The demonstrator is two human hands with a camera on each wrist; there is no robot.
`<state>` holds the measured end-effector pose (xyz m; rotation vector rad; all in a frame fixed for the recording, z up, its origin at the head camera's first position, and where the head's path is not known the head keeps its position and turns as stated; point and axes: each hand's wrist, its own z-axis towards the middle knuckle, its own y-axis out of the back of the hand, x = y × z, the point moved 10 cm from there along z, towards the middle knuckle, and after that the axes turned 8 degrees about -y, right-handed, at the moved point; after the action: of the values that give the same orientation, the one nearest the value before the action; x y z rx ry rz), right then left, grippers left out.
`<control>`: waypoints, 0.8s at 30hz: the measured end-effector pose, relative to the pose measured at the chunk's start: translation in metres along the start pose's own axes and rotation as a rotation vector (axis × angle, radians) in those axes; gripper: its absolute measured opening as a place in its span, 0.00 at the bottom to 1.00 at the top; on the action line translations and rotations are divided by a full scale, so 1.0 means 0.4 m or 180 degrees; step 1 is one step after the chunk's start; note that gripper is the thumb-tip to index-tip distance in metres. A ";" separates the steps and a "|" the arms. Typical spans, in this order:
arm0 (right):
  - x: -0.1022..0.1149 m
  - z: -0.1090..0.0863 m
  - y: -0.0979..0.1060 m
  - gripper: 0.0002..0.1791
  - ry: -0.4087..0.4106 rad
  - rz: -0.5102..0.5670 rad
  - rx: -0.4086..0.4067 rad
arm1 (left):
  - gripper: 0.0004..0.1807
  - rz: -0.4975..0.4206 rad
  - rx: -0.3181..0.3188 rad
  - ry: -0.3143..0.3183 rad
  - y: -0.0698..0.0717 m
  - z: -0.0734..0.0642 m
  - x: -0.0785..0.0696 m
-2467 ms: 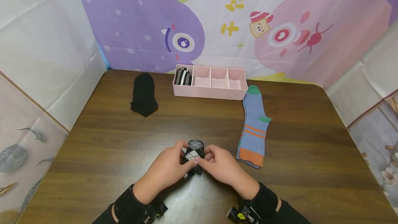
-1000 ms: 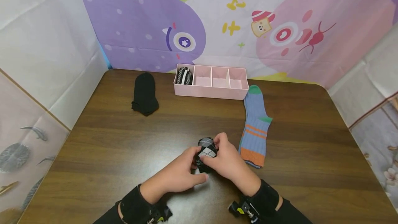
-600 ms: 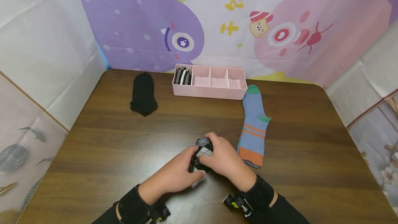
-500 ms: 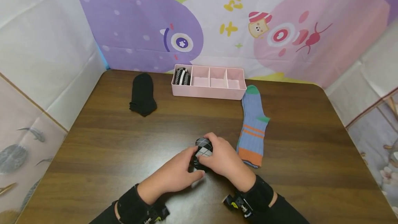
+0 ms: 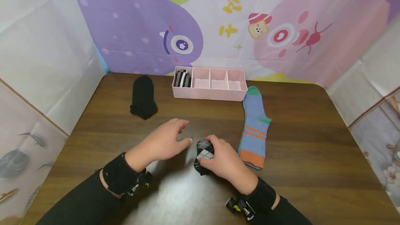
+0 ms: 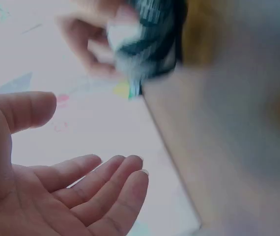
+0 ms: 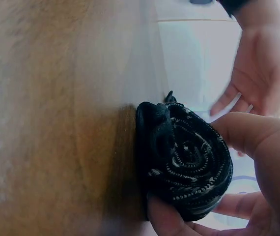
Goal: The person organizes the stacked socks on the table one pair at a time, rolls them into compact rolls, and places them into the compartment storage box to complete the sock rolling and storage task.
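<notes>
A rolled sock (image 5: 205,152) in black and grey argyle sits on the wooden table, and my right hand (image 5: 227,162) grips it from the right side. Its spiral end, a rolled sock (image 7: 194,157) seen end-on, faces the right wrist camera, with thumb and fingers around it. My left hand (image 5: 162,141) is apart from the roll, over the table to its left. In the left wrist view the left hand (image 6: 81,191) has its fingers extended and nothing in its palm; the roll there is blurred.
At the back stands a pink divided box (image 5: 209,94), its leftmost compartment holding a black-and-white striped sock roll (image 5: 183,78). Flat black socks (image 5: 144,97) lie at the back left. Blue socks with orange cuffs (image 5: 254,131) lie right of the right hand, their toe against the box's corner.
Both hands were at the argyle roll earlier, and it shifted slightly right. My left hand has since let go and moved up and left; the right hand keeps its grip.
</notes>
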<state>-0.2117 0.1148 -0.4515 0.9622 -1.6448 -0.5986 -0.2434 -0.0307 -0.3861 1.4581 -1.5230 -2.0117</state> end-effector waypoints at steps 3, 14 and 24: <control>-0.007 0.002 -0.001 0.37 -0.0024 -0.0021 0.0002 | 0.33 0.0120 -0.0117 0.0051 0.066 0.045 0.027; -0.012 -0.001 -0.008 0.36 0.0012 0.0038 0.0023 | 0.24 0.0184 -0.0501 0.0612 0.223 0.221 0.197; -0.011 -0.002 -0.006 0.36 0.0050 -0.0065 -0.0080 | 0.24 0.0605 -0.0602 0.1092 0.206 0.306 0.334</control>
<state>-0.2098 0.1173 -0.4557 0.9642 -1.6116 -0.6226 -0.4350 -0.0829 -0.3977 1.4326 -1.2417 -1.6455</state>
